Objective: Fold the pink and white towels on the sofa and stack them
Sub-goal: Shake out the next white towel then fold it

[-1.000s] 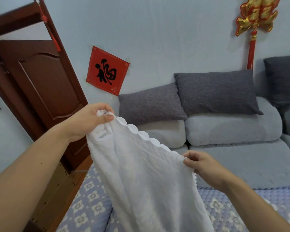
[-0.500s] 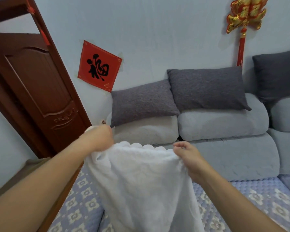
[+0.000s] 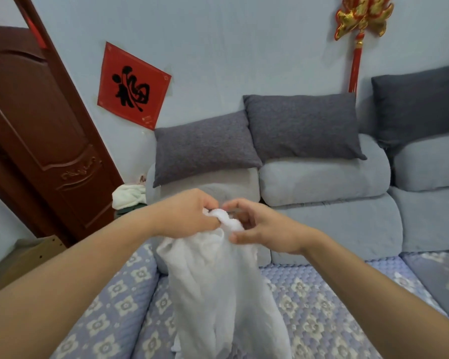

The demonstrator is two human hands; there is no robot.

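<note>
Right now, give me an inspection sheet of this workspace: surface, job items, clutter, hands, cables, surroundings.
Surface: sofa seat with a floral quilted cover.
Job's things: white towel hangs bunched over the seat; pink towel not seen.
Clutter: pale cloth beside the sofa's end.
Hands: left hand and right hand meet, both pinching the towel's top.
Cables: nothing seen.
Surroundings: grey pillows, red wall sign, wooden door.
</note>
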